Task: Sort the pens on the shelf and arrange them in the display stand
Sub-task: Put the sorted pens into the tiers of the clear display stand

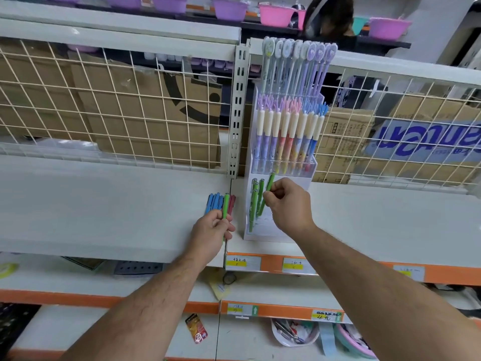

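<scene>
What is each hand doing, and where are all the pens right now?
Display stand, upper rows filled, bottom row partly filled.
Left hand, holding a green pen upright.
Right hand, pinching a second green pen, tilted, over the bottom row.
Blue pens, lying on the shelf.
Red pens, lying beside them.

A white metal shelf (104, 204) runs across a shop aisle, backed by a cream wire-grid panel (117, 108) and split by a slotted grey metal upright (238, 113). Brown cardboard boxes (156, 121) stand behind the grid, near a white carton with blue lettering (429, 142). Orange edge strips (442, 276) carry white-and-yellow price labels (243, 263). Purple plastic basins (229, 9) and a pink plastic basin (276, 15) line the dark top shelf (377, 43) under even indoor light.
</scene>
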`<state>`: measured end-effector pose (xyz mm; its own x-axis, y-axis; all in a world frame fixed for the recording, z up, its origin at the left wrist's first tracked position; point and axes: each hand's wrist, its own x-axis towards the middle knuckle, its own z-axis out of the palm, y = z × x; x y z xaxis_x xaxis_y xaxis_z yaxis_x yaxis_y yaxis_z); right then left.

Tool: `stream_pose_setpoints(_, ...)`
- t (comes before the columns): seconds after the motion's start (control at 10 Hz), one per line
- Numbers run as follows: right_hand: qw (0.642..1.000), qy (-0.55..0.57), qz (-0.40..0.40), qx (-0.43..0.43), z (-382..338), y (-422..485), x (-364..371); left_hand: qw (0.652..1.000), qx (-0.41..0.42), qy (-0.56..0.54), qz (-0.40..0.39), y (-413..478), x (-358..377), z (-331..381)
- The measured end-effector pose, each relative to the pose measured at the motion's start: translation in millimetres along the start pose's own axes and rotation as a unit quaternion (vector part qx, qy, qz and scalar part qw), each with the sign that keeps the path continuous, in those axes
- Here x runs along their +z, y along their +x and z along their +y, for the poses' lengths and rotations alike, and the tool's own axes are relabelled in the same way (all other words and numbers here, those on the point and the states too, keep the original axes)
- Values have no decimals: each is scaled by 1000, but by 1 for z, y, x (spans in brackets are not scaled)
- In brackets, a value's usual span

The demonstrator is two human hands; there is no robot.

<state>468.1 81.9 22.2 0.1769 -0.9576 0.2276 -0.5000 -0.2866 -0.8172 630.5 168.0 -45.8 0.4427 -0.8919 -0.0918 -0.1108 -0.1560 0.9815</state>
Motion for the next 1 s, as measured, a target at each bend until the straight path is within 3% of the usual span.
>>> stream_pose_setpoints(0.5,992,-119,-23,20,4,-10,14,1000,-3,3,0,-2,0,1)
stream_pose_setpoints(1.0,993,-107,-28,28,2,-11,13,1000,-1,11,-5,-3,-1,1)
